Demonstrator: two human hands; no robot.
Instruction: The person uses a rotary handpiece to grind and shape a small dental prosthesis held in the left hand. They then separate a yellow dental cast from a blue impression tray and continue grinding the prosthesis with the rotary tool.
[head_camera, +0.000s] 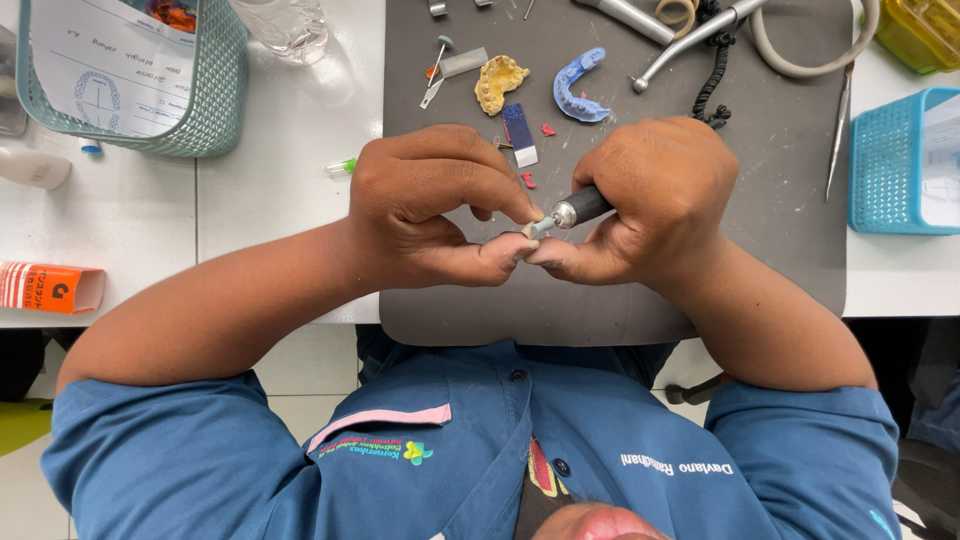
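Pinching a tiny pale piece (527, 229), left hand (430, 210); right hand (650, 195) gripping a dark, silver-tipped handpiece (575, 211).

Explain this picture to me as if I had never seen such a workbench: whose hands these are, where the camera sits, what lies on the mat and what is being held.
The one picture comes from a camera worn on the person's head, looking down over a blue shirt at their own two bare hands; no machine is involved. The right hand grips a dark-handled rotary handpiece with a metal tip. The left hand pinches a very small pale piece at that tip; it is too small to identify. Both hands work above a grey mat. On the mat lie a yellow dental cast, a blue arch-shaped dental piece, a small blue and white block, red crumbs and a second metal handpiece. A teal basket with a paper stands at the far left, a blue basket at the right.
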